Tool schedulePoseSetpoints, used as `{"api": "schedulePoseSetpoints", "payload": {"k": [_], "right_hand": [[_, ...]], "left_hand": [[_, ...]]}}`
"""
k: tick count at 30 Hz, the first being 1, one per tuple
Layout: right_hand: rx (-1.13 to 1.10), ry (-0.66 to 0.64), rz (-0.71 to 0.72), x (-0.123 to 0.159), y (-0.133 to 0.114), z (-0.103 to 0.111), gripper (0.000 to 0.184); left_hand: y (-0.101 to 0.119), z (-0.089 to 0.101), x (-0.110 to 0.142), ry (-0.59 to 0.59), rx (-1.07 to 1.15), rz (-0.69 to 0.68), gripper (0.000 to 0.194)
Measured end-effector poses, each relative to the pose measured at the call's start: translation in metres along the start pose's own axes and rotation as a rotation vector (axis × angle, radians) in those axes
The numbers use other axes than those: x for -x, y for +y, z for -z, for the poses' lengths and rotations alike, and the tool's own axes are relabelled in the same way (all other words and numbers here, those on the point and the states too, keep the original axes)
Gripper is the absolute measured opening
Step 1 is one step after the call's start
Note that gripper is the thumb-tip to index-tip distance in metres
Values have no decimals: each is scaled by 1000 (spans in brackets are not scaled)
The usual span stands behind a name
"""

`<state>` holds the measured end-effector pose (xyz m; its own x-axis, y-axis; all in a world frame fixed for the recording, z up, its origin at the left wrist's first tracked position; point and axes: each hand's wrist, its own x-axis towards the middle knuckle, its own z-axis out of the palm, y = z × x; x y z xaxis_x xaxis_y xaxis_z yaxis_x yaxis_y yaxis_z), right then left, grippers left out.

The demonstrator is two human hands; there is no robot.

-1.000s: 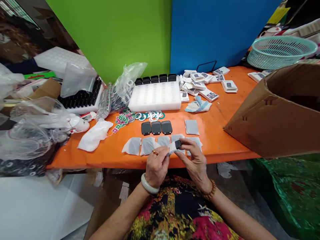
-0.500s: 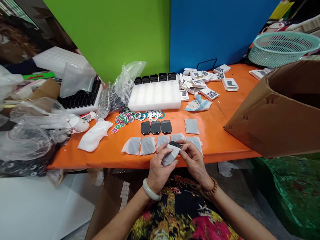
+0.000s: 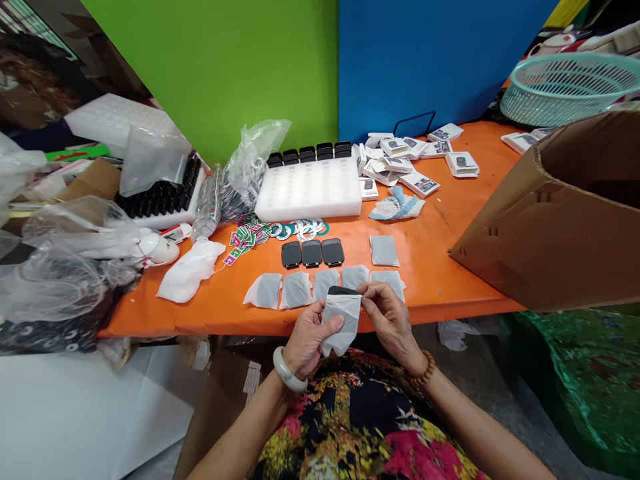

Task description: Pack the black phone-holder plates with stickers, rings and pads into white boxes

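Note:
My left hand (image 3: pixel 306 339) grips a small frosted plastic bag (image 3: pixel 349 315), thumb flat on its front. A flat black rounded-square device (image 3: pixel 342 291) pokes out of the bag's top. With thumb and fingertips my right hand (image 3: pixel 391 323) pinches the bag's upper right corner. Beyond the hands lies a row of several bagged devices (image 3: pixel 297 291), partly covered by my hands at the right. Behind the row are three bare black devices (image 3: pixel 311 253) side by side, and one more bagged device (image 3: pixel 385 251) to their right.
A white foam tray (image 3: pixel 310 190) stands at the back, with black devices behind it. Small white boxes (image 3: pixel 397 163) pile up to its right. Ring stickers (image 3: pixel 306 229) and cards (image 3: pixel 243 239) lie in front. A large cardboard box (image 3: pixel 520 247) borders the right; plastic bags (image 3: pixel 55 267) crowd the left.
The bag has turned more upright and its lower part now hangs free. My left hand has shifted left and down on it. The device still shows at the top.

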<state>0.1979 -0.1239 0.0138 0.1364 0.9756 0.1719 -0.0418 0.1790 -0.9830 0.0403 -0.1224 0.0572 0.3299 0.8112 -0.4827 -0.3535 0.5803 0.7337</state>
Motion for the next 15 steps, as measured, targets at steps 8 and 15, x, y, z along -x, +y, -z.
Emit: {"api": "schedulePoseSetpoints", "payload": {"k": [8, 15], "right_hand": [[183, -87, 221, -16, -21, 16, 7], [422, -181, 274, -8, -22, -1, 9]], "left_hand": [[-1, 5, -2, 45, -278, -191, 54], [3, 3, 0, 175, -909, -448, 42]]}}
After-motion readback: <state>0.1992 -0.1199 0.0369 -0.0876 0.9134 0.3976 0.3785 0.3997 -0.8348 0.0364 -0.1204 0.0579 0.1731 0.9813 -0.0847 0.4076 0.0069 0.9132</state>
